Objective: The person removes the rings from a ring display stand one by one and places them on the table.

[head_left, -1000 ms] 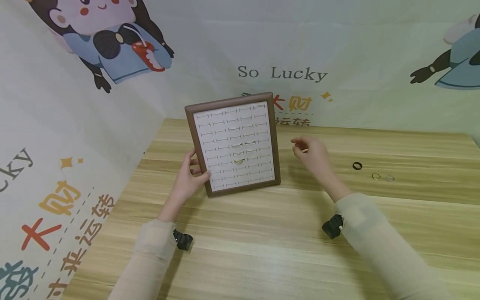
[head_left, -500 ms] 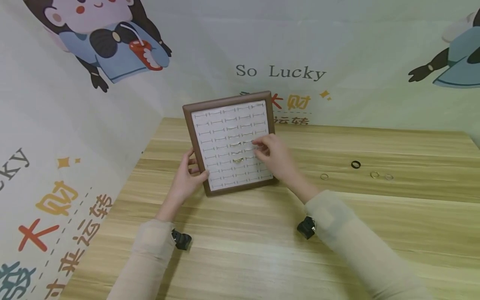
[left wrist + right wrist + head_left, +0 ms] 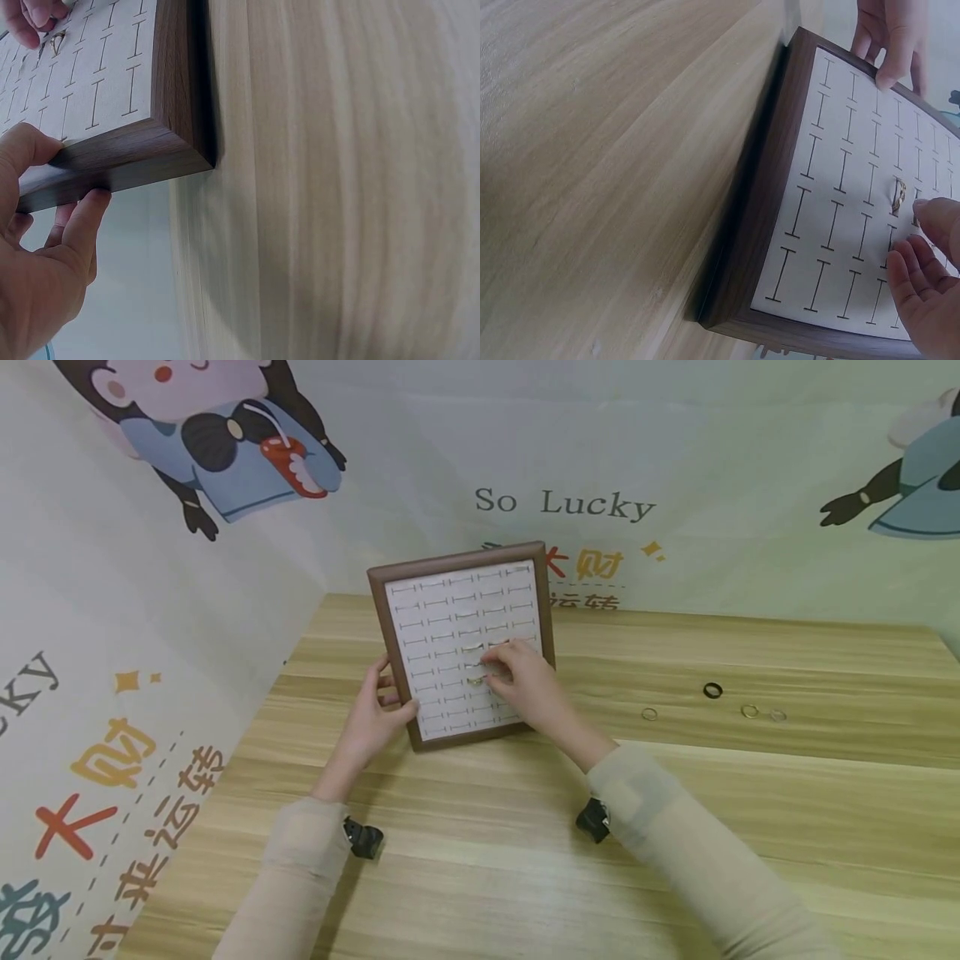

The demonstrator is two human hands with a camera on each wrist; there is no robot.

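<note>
A brown-framed ring display board (image 3: 549, 610) with a white slotted face stands tilted on the table in the head view. My left hand (image 3: 377, 710) grips its left edge, thumb on the front and fingers behind. My right hand (image 3: 528, 689) is at the middle of the face, its fingertips right at a silver ring (image 3: 470, 665); I cannot tell whether they pinch it. Just below sits a twisted gold ring (image 3: 898, 196) in its slot, and above the fingers is another ring (image 3: 472, 648). The right hand partly covers the slots to the right.
On the wooden table (image 3: 480, 860), right of the board, lie a thin ring (image 3: 649, 714), a black ring (image 3: 712, 690), a gold ring (image 3: 749, 712) and a pale silver ring (image 3: 778, 715). A printed cloth backdrop (image 3: 405, 460) rises behind the table.
My right hand has moved left from over the table to the board's face, then slightly left and down across it. The thin ring on the table has come into view. My left hand keeps its grip.
</note>
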